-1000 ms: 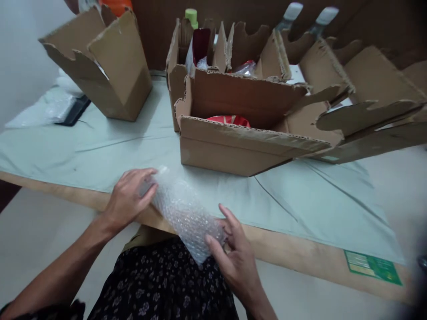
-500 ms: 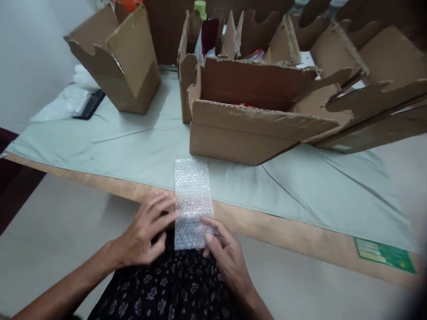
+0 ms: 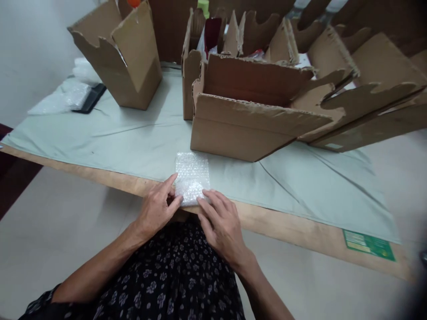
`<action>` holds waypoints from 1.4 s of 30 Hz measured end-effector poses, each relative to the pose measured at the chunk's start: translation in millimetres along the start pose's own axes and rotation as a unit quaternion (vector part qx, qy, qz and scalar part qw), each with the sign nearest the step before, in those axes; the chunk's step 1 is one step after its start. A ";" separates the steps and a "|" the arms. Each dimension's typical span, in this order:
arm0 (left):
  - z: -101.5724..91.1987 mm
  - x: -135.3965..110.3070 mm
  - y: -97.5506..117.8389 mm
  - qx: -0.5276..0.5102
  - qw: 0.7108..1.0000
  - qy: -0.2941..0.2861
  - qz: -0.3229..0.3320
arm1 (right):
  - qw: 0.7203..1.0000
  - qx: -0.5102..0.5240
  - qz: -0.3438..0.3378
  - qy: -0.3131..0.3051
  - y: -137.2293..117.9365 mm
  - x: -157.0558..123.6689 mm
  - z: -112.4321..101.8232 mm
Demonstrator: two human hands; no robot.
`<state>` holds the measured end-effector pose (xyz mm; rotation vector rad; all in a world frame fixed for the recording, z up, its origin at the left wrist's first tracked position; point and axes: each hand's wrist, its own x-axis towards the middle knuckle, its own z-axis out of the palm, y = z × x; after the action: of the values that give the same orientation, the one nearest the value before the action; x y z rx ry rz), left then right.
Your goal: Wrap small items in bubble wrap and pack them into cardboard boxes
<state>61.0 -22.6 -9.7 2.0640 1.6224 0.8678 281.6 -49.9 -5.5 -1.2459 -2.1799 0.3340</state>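
Observation:
A sheet of bubble wrap [image 3: 192,171] lies at the near edge of the cloth-covered table, its near part doubled over into a thicker layer. My left hand [image 3: 158,204] is at its left side, index finger stretched along the edge and thumb on the near left corner; the other fingers are curled and partly hidden. From the right, my right hand [image 3: 222,220] rests its fingertips on the near right corner, fingers apart. Whether anything lies inside the fold cannot be made out.
Behind the wrap stands a low cardboard box [image 3: 230,131] with more cut boxes [image 3: 370,106] around it. A taller cardboard box [image 3: 140,66] is farther left, near bubble wrap [image 3: 63,98] and a dark flat object [image 3: 89,98]. A green card [image 3: 368,244] lies on the table's wooden edge.
The near end of the bubble wrap has been folded away from me, making the piece shorter. Both hands moved forward; my right hand went from pinching its near end to lying on the fold.

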 end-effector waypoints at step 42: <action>3.7 -5.0 40.3 -0.274 0.952 -0.101 -0.095 | 0.961 0.221 0.151 -0.069 11.6 39.5 -45.5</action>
<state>92.1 -37.9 11.7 1.5278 1.2636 0.8819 302.4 -13.7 39.5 -1.3172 -1.8715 1.0009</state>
